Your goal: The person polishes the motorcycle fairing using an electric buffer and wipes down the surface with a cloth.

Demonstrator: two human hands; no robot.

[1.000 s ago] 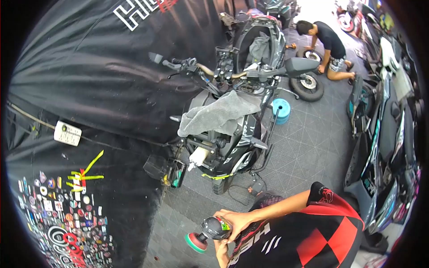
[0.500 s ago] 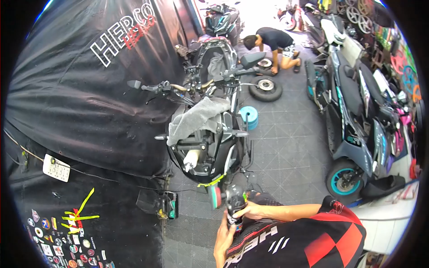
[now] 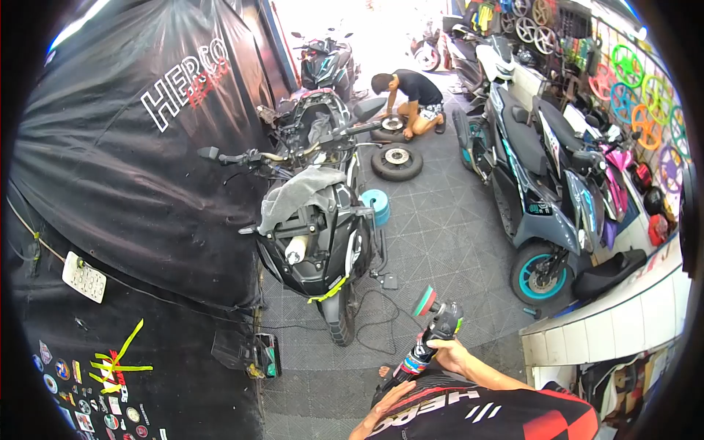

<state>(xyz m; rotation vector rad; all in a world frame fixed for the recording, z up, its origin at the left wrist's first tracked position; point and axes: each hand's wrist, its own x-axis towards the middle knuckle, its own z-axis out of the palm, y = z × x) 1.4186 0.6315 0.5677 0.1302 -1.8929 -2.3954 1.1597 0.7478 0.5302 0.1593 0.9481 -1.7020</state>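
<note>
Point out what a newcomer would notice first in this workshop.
Probably the partly stripped black motorcycle left of center, with a gray cloth draped over its front. Next, the handheld power tool at lower center, gripped in the right hand, its red-and-green pad pointing up and left. Then the brightly colored wheel rims hung at upper right.

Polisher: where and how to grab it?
I'd wrap the long, slim body of the polisher, just behind its bulky head, coming from the person's right. The pad juts out on the left, so that approach should keep fingers off it.
</note>
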